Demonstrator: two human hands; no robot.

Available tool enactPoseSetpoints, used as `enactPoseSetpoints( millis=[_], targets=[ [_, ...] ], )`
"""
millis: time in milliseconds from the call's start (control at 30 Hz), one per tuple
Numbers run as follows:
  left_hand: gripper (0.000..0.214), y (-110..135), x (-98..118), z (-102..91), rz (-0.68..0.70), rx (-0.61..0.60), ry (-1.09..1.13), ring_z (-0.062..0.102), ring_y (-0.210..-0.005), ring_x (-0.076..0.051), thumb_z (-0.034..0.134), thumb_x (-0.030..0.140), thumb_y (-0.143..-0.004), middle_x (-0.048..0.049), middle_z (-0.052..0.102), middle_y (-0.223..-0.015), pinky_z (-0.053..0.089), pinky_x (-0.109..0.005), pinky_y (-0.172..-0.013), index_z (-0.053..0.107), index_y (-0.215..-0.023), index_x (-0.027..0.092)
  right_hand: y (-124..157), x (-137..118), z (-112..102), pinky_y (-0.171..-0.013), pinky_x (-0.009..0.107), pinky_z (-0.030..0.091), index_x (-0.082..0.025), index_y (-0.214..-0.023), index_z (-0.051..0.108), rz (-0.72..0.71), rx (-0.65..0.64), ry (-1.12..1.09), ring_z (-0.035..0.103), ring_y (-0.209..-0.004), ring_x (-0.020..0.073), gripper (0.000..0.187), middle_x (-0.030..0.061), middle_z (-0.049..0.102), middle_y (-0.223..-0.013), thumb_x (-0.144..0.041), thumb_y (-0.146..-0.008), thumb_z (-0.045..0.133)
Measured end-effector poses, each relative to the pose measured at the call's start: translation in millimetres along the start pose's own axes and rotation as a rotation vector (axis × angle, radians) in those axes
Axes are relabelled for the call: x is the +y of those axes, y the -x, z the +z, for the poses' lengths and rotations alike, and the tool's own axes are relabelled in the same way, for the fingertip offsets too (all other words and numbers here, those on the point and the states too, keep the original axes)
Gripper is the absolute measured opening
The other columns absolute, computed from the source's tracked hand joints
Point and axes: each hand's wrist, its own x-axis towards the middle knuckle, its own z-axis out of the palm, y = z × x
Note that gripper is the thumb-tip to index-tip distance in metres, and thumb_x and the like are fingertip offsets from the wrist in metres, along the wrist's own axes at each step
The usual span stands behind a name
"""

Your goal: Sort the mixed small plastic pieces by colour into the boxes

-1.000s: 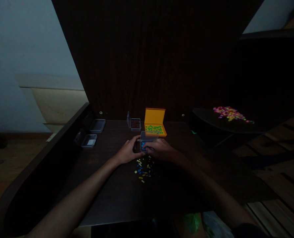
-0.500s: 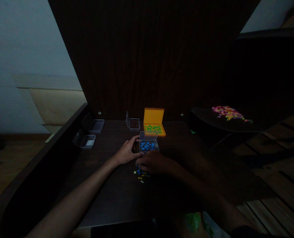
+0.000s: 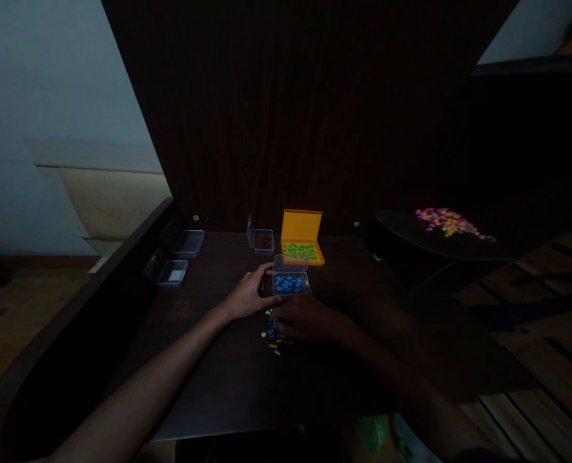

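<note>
My left hand [image 3: 250,294] is curved around the left side of a clear plastic box [image 3: 292,295], thumb at its front corner and fingertips by its raised lid. Small blue pieces [image 3: 288,283], like tiny building bricks, lie inside the box. Just in front of it, my right hand [image 3: 303,317] reaches down with curled fingers over a loose pile of small blue, yellow and whitish pieces [image 3: 273,346]. The right fingertips are close together at the pile; whatever is between them is too small and dark to make out.
Behind the clear box stands an open yellow box [image 3: 301,225] with green pieces. A small clear box [image 3: 264,240] of brownish-red pieces is left of it. Two more clear boxes [image 3: 189,243] sit at the table's left side. Colourful pieces [image 3: 447,222] lie on a dark surface at right.
My right hand has shifted slightly right and uncovered more of the pile's far edge. My left hand keeps its place at the clear box. The whole view has shifted a little.
</note>
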Motion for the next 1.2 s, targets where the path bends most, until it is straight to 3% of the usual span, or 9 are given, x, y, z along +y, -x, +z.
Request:
enactPoseSetpoints(
  millis=[267,467,633,1100,1200],
  targets=[
    [0.079,0,2,-0.7,0.007,-0.009,0.025,0.059,-0.088,-0.021,0.070,0.044,-0.071,-0.0072,0.061,-0.118,0.047,-0.035,-0.081,0.034,-0.138,0.022,1,4,2,-0.059,0.024,0.032,-0.018,-0.096,0.067,-0.024,0.004,-0.016,0.058,-0.069,0.0142,0.020,0.0047,0.067,-0.083,-0.030,-0.091,0.051],
    [0.079,0,0,1.0,-0.004,0.002,0.015,0.058,-0.084,-0.020,0.070,0.045,-0.071,-0.0061,0.063,-0.110,0.047,-0.034,-0.081,0.034,-0.138,0.022,7,8,0,-0.064,0.025,0.036,-0.018,-0.094,0.068,0.011,0.029,-0.039,0.060,-0.072,0.0152,0.023,0.0051,0.069,-0.083,-0.032,-0.092,0.050],
    [0.079,0,-1,1.0,0.015,0.000,0.021,0.059,-0.083,-0.019,0.070,0.045,-0.071,-0.0069,0.061,-0.118,0.047,-0.034,-0.082,0.034,-0.138,0.023,9,6,0,-0.067,0.025,0.038,-0.019,-0.102,0.067,0.003,0.070,-0.090,0.061,-0.074,0.0146,0.021,0.0050,0.070,-0.088,-0.029,-0.090,0.053],
    [0.078,0,1,-0.2,0.021,-0.002,0.017,0.059,-0.088,-0.021,0.070,0.045,-0.072,-0.0073,0.062,-0.116,0.046,-0.034,-0.082,0.034,-0.138,0.023,2,-2,4,-0.064,0.025,0.036,-0.017,-0.109,0.064,0.014,0.042,-0.044,0.061,-0.078,0.0160,0.024,0.0078,0.069,-0.092,-0.029,-0.091,0.053],
    [0.078,0,1,-0.2,0.015,-0.004,0.010,0.058,-0.086,-0.020,0.069,0.045,-0.073,-0.0069,0.063,-0.111,0.046,-0.034,-0.082,0.034,-0.138,0.021,2,0,5,-0.063,0.025,0.035,-0.017,-0.102,0.065,0.013,0.027,-0.033,0.060,-0.075,0.0154,0.021,0.0070,0.069,-0.089,-0.029,-0.091,0.052]
  ],
)
